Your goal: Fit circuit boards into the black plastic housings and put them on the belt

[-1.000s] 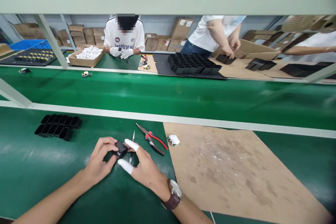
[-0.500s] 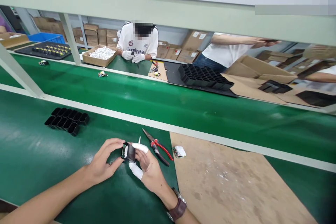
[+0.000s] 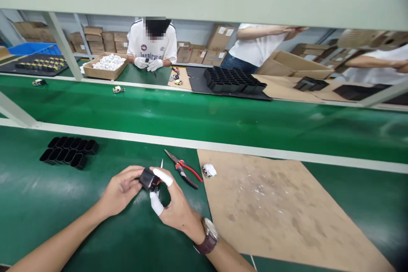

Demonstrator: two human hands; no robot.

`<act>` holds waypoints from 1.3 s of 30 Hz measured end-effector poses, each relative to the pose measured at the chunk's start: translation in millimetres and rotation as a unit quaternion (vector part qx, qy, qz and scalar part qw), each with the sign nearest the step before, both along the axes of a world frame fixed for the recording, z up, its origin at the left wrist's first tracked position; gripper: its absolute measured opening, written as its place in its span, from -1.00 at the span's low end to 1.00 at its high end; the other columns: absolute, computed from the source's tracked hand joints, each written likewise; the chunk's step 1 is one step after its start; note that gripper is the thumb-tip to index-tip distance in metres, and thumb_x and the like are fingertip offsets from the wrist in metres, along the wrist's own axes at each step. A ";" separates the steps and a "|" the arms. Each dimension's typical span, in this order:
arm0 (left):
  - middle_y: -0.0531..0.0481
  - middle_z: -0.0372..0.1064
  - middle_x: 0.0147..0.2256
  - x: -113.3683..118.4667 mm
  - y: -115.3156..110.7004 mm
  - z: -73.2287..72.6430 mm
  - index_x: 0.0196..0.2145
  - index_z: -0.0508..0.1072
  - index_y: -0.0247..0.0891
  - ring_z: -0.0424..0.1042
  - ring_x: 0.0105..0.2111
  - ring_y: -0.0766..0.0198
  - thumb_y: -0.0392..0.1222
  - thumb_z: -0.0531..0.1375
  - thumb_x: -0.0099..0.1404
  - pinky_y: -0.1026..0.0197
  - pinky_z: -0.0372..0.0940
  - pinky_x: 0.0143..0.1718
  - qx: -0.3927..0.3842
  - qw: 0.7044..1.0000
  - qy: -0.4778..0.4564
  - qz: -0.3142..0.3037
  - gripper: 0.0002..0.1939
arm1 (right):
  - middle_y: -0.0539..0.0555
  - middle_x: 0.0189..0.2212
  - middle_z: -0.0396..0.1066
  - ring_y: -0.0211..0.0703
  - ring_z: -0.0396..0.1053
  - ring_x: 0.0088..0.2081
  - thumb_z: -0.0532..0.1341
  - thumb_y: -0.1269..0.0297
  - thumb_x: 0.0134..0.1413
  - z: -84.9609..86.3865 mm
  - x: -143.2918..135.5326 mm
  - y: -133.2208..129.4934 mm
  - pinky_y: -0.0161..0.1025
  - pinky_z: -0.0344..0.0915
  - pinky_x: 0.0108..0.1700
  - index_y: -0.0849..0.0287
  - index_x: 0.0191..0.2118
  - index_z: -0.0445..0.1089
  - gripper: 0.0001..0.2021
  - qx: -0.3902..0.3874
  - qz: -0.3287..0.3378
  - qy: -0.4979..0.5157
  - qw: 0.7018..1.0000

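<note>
A small black plastic housing [image 3: 148, 179] is held between my two hands above the green bench. My left hand [image 3: 123, 190] grips its left end between fingertips and thumb. At its right end, my right hand [image 3: 168, 197] pinches it with a thumb and finger in white finger cots. A small red spot shows near the right end; whatever is inside cannot be seen. Just beyond the right hand lie red-and-black pliers [image 3: 183, 169] and a thin pale pointed tool [image 3: 162, 163], partly hidden. A small circuit board with a white top [image 3: 209, 171] rests on the cardboard sheet.
Two rows of black housings [image 3: 68, 151] stand left on the bench. Beyond a white rail runs a green belt [image 3: 143, 110] with small circuit boards [image 3: 119, 89]. Across it, a co-worker in white gloves [image 3: 148, 63] handles a small dark part. Brown cardboard [image 3: 270, 204] covers the right side.
The housing has turned in my hands: its open end with the board faced left before, and now a closed black side shows. The view has shifted slightly.
</note>
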State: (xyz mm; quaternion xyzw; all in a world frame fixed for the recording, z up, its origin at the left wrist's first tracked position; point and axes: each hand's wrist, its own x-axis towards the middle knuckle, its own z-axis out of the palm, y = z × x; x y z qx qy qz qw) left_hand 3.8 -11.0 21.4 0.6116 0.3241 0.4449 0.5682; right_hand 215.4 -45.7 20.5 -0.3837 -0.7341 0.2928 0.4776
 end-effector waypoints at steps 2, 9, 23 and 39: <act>-0.22 0.50 0.04 -0.5 3.0 -0.5 0.00 0.66 -0.20 0.59 -0.02 0.06 -0.09 0.33 0.44 0.06 0.56 0.04 -0.034 0.999 0.001 -0.006 -0.75 | 0.25 0.25 0.30 0.03 0.34 0.27 0.18 0.48 0.21 1.5 2.7 -0.4 0.06 0.38 0.30 0.04 0.40 0.06 -0.32 0.008 0.005 -0.011 1.000; -0.16 0.56 -0.06 -1.6 9.5 -1.8 -0.12 0.69 -0.24 0.60 -0.16 0.11 0.02 0.37 0.39 0.10 0.58 -0.09 -0.088 0.995 0.040 0.024 -0.73 | 0.25 0.34 0.21 0.05 0.32 0.31 0.21 0.53 0.10 3.6 7.1 0.2 0.05 0.37 0.32 0.02 0.43 0.00 -0.21 0.014 0.033 -0.017 0.999; -0.10 0.51 -0.20 -6.1 9.9 -1.7 -0.18 0.62 -0.19 0.51 -0.23 0.20 -0.12 0.22 0.51 0.26 0.41 -0.21 0.078 0.988 0.123 0.054 -0.81 | 0.25 0.31 0.25 0.03 0.34 0.28 0.20 0.47 0.14 6.2 5.6 -1.2 0.04 0.38 0.30 0.07 0.39 0.07 -0.29 -0.012 0.046 0.037 0.998; -0.04 0.36 -0.16 -9.0 2.7 -8.2 -0.05 0.32 -0.14 0.45 -0.26 0.28 -0.36 0.02 0.55 0.30 0.37 -0.23 0.209 0.959 0.192 -0.004 -0.84 | 0.22 0.25 0.36 0.02 0.39 0.25 0.30 0.37 0.19 5.0 1.3 -7.1 -0.03 0.40 0.26 0.05 0.38 0.10 -0.32 -0.031 0.054 0.051 0.997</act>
